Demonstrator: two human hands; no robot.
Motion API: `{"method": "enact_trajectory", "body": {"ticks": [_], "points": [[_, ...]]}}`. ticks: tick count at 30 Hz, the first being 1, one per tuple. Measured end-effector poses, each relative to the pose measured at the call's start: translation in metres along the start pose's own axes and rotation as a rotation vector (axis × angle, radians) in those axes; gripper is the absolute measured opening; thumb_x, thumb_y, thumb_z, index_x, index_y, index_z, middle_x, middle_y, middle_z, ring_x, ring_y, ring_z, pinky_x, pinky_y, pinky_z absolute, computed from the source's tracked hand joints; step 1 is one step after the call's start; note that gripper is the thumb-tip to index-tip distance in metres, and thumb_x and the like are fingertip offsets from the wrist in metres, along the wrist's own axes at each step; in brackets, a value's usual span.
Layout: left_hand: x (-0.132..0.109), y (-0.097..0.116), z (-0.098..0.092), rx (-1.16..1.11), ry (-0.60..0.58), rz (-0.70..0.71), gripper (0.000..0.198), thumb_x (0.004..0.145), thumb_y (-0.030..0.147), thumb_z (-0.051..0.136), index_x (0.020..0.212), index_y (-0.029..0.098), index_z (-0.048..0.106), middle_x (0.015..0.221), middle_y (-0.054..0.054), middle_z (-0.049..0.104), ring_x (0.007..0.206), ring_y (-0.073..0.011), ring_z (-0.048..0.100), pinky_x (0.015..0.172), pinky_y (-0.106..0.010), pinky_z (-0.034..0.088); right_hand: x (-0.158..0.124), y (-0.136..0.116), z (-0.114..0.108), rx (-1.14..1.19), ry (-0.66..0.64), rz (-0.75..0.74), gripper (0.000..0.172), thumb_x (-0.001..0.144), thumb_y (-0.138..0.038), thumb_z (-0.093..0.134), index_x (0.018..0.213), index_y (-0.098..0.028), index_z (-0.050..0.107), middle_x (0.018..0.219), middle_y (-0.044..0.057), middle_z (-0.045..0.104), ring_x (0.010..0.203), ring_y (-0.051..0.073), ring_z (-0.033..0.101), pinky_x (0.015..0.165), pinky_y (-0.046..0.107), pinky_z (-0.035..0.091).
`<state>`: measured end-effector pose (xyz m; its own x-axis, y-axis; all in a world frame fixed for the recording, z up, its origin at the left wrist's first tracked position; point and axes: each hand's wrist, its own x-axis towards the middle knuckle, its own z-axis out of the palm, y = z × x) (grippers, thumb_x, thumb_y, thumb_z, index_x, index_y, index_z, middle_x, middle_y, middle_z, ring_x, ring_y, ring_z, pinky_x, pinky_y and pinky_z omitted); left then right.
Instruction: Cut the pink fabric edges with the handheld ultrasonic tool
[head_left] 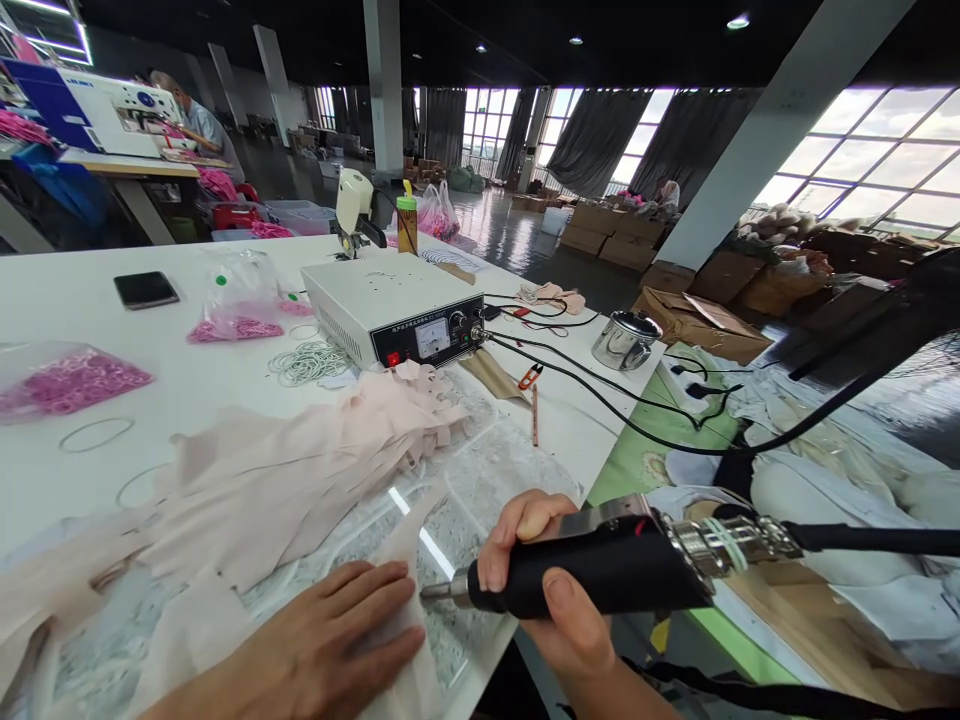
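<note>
White bench (45, 300) holds pink fabric strips (300, 470). Left hand (326, 645) presses one, fingers spread flat; right hand (566, 615) clasps a black tool (600, 570).

right hand (551, 575) gripping black tool (592, 575), left hand (330, 640) flat on fabric (300, 480)

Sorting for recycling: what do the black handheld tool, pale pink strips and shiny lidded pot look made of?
Black handheld tool: matte plastic grip, probably; bright metal tip and collar. Pale pink strips: thin fabric, limp and creased. Shiny lidded pot: polished metal, mirror reflections.
</note>
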<state>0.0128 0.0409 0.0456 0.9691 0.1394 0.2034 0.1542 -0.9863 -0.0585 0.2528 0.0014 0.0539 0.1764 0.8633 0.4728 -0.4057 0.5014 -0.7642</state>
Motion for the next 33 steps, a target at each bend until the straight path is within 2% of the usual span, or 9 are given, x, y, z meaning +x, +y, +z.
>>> {"method": "enact_trajectory", "body": {"ticks": [4,11,16,22,24,28,30,33], "points": [[-0.001,-0.001,0.0,-0.031,-0.003,-0.006,0.055,0.09,0.008,0.054,0.144,0.023,0.052,0.143,-0.01,0.058,0.136,-0.026,0.051,0.109,-0.038,0.046,0.001,0.003,0.001,0.002,-0.012,-0.01,0.02,0.089,-0.046,0.062,0.1,-0.029,0.06,0.087,-0.001,0.056,0.053,0.01,0.057,0.052,0.029,0.048],[0.0,0.0,0.0,-0.041,-0.032,-0.015,0.058,0.087,0.004,0.053,0.141,0.023,0.054,0.142,-0.01,0.06,0.133,-0.0273,0.054,0.107,-0.039,0.048,0.001,0.008,0.001,-0.009,-0.006,-0.018,0.02,0.088,-0.045,0.061,0.095,-0.026,0.058,0.084,0.0,0.057,0.052,0.011,0.056,0.051,0.029,0.047],[0.001,0.0,-0.003,-0.011,-0.035,-0.001,0.057,0.087,0.005,0.053,0.141,0.023,0.054,0.141,-0.01,0.06,0.133,-0.0272,0.055,0.106,-0.039,0.049,0.0,0.011,0.0,-0.033,-0.05,-0.001,0.016,0.09,-0.042,0.06,0.094,-0.027,0.056,0.085,0.0,0.058,0.056,0.013,0.059,0.054,0.03,0.048],[-0.002,0.001,0.001,0.025,-0.062,-0.002,0.051,0.093,0.008,0.05,0.141,0.023,0.054,0.14,-0.011,0.061,0.133,-0.0276,0.054,0.104,-0.041,0.051,-0.001,-0.001,0.001,0.013,-0.025,0.001,0.02,0.089,-0.045,0.06,0.096,-0.027,0.057,0.085,0.0,0.056,0.053,0.01,0.055,0.053,0.029,0.047],[-0.006,0.002,0.003,0.015,-0.044,-0.008,0.051,0.094,0.007,0.047,0.143,0.022,0.053,0.144,-0.011,0.058,0.135,-0.027,0.052,0.106,-0.041,0.049,-0.003,-0.008,0.002,0.025,-0.024,0.019,0.019,0.089,-0.045,0.06,0.095,-0.027,0.057,0.084,-0.001,0.055,0.053,0.01,0.055,0.052,0.028,0.047],[-0.012,0.004,0.002,-0.011,0.076,-0.029,0.046,0.099,0.009,0.042,0.141,0.019,0.055,0.145,-0.009,0.057,0.139,-0.0232,0.047,0.113,-0.038,0.042,-0.009,-0.015,0.003,0.033,-0.007,0.052,0.022,0.087,-0.048,0.06,0.095,-0.028,0.057,0.084,-0.001,0.054,0.053,0.011,0.054,0.05,0.028,0.047],[-0.013,0.007,0.0,-0.021,0.105,-0.04,0.039,0.101,0.012,0.043,0.135,0.019,0.06,0.138,-0.008,0.063,0.136,-0.0211,0.051,0.115,-0.035,0.039,-0.012,-0.015,0.003,0.041,0.006,0.072,0.023,0.086,-0.049,0.061,0.095,-0.029,0.056,0.084,-0.001,0.054,0.052,0.01,0.054,0.05,0.028,0.046],[-0.011,0.015,-0.002,-0.014,0.084,-0.052,0.031,0.103,0.016,0.045,0.126,0.02,0.066,0.128,-0.006,0.07,0.129,-0.019,0.058,0.114,-0.031,0.041,-0.016,-0.012,0.003,0.046,0.004,0.103,0.025,0.086,-0.051,0.06,0.096,-0.029,0.056,0.084,-0.001,0.054,0.051,0.01,0.053,0.051,0.029,0.045]]}}
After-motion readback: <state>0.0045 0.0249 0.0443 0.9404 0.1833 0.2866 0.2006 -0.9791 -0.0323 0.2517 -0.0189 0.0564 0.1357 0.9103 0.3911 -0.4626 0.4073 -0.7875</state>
